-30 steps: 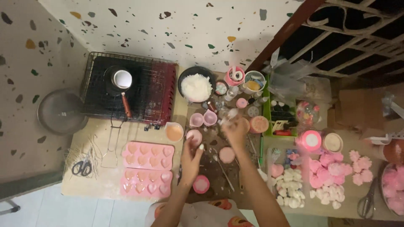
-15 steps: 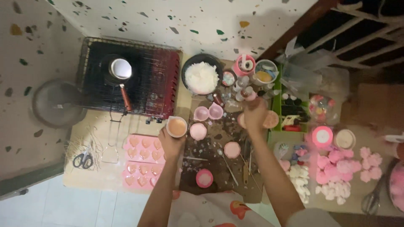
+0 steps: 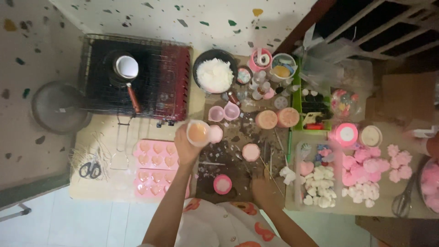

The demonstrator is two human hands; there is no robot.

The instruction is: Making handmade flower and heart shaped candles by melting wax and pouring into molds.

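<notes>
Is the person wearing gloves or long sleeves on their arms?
No gloves and no sleeves reach the forearms. The left hand and right hand are bare, with no watch or bracelet that I can see. Near the body there is a white garment with orange shapes.

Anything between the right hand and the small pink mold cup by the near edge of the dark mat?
Nothing visible. The right hand rests low on the dark mat, and the pink mold cup sits just to its left with bare mat between them. The left hand holds up a cup of peach liquid, away from that gap.
</notes>
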